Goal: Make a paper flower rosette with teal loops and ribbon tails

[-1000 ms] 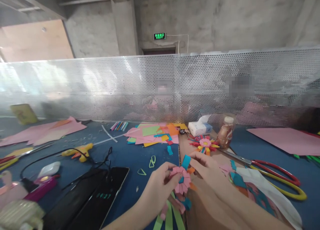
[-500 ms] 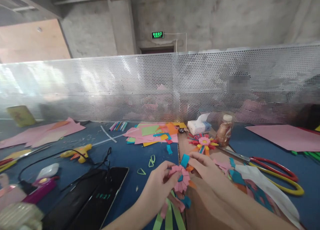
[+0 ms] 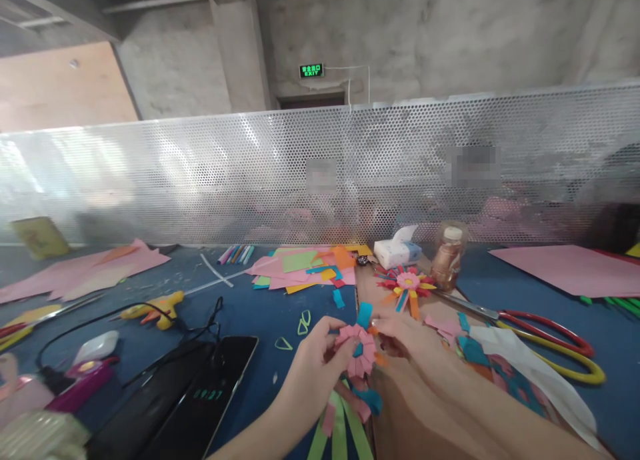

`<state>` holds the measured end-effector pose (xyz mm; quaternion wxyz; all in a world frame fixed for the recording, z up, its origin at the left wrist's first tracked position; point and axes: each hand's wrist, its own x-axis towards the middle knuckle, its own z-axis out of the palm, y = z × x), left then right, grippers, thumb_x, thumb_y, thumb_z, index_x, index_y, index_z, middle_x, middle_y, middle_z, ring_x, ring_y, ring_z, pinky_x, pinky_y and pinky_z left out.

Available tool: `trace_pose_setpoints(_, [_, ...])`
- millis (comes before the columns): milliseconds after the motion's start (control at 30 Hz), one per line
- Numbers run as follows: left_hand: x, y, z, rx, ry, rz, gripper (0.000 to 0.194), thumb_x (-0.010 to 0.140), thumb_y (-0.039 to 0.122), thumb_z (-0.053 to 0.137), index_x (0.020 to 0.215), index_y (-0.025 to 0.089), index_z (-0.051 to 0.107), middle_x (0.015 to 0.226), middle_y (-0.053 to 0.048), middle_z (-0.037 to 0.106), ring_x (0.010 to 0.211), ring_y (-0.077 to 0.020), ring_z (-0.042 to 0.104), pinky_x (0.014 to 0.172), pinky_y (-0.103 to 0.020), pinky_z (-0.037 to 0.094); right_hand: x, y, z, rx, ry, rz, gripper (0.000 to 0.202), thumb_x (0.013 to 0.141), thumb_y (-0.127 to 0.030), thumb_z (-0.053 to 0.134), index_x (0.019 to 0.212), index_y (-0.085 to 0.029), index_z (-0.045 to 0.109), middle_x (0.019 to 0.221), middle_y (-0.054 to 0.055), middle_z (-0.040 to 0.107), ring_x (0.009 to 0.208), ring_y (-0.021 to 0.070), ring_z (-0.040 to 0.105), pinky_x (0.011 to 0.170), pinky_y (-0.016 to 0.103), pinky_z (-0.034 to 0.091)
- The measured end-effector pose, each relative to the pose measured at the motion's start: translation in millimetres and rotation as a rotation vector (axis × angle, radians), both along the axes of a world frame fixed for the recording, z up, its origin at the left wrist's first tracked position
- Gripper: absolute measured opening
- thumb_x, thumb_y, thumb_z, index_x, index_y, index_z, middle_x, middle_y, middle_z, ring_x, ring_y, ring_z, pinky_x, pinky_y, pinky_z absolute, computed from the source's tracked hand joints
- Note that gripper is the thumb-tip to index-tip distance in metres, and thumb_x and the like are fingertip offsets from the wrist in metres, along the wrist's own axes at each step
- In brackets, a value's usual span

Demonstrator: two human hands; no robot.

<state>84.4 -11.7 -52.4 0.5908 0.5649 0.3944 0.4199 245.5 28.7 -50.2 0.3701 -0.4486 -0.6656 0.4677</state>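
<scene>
My left hand [image 3: 320, 360] pinches a pink pleated paper flower [image 3: 365, 361] with a blue centre, its thumb lying across the front. Blue and orange paper loops stick out around the flower's edge, and a blue strip [image 3: 365, 313] stands up at its top. Green paper strips [image 3: 339, 427] hang below it. My right hand [image 3: 407, 340] is closed at the flower's right edge, fingertips by an orange loop; its thumb is partly hidden. Beyond my hands lies another paper flower [image 3: 409, 281], with a pink middle and red, yellow and blue petals.
Large scissors [image 3: 545, 333] lie at right, near paper scraps and a white sheet. Behind stand a tissue box [image 3: 397, 253] and a bottle [image 3: 447, 263]. A phone [image 3: 215, 387], a yellow glue gun [image 3: 163, 309] with its cable, and coloured paper [image 3: 300, 263] occupy the left and middle.
My right hand has let go of the blue strip and moved slightly down to the flower's right edge. The blue strip now stands up at the top. My left hand still holds the flower.
</scene>
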Motion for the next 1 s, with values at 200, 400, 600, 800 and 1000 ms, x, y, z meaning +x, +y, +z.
trace_pose_setpoints(200, [-0.4, 0.4, -1.3, -0.004, 0.008, 0.007, 0.025, 0.077, 0.039, 0.046, 0.088, 0.019, 0.037, 0.069, 0.0, 0.058, 0.054, -0.0197, 0.062, 0.032, -0.023, 0.047, -1.3, -12.8, 3.3, 0.144, 0.031, 0.126, 0.022, 0.07, -0.038, 0.054, 0.078, -0.017, 0.055, 0.072, 0.0, 0.056, 0.07, 0.015, 0.051, 0.063, 0.026, 0.04])
trace_pose_setpoints(400, [-0.5, 1.7, -4.2, 0.031, 0.002, 0.011, 0.02, 0.077, 0.031, 0.046, 0.089, 0.018, 0.037, 0.067, 0.001, 0.058, 0.057, -0.0173, 0.062, 0.043, -0.028, 0.052, -1.0, -6.5, -10.4, 0.253, -0.095, 0.052, 0.018, 0.07, -0.033, 0.056, 0.078, -0.018, 0.054, 0.07, 0.0, 0.055, 0.064, 0.0133, 0.05, 0.057, 0.025, 0.04])
trace_pose_setpoints(600, [-1.0, 0.8, -4.3, 0.149, 0.082, 0.035, 0.02, 0.078, 0.03, 0.045, 0.092, 0.019, 0.036, 0.072, 0.0, 0.058, 0.06, -0.0163, 0.061, 0.045, -0.027, 0.053, 0.7, -6.4, -12.3, 0.299, -0.12, -0.012, 0.018, 0.07, -0.031, 0.056, 0.083, -0.018, 0.055, 0.071, 0.0, 0.054, 0.063, 0.013, 0.05, 0.056, 0.024, 0.04])
trace_pose_setpoints(800, [-12.1, 3.9, -5.7, 0.508, 0.342, 0.159, 0.017, 0.082, 0.024, 0.041, 0.098, 0.02, 0.04, 0.092, -0.005, 0.062, 0.078, -0.0155, 0.062, 0.064, -0.027, 0.054, -3.7, -24.7, 1.1, 0.523, -0.241, -0.119, 0.029, 0.071, -0.03, 0.056, 0.098, -0.022, 0.051, 0.082, 0.001, 0.051, 0.066, 0.0127, 0.049, 0.056, 0.025, 0.042])
trace_pose_setpoints(1000, [-30.5, 7.9, 0.0, 1.247, 0.538, 0.186, 0.023, 0.08, 0.006, 0.039, 0.099, 0.017, 0.044, 0.103, -0.009, 0.06, 0.097, -0.0143, 0.055, 0.08, -0.025, 0.048, 9.4, -36.5, -23.5, 0.97, -0.417, -0.319, 0.04, 0.062, -0.031, 0.064, 0.1, -0.026, 0.053, 0.095, 0.005, 0.049, 0.085, 0.0202, 0.049, 0.071, 0.032, 0.043])
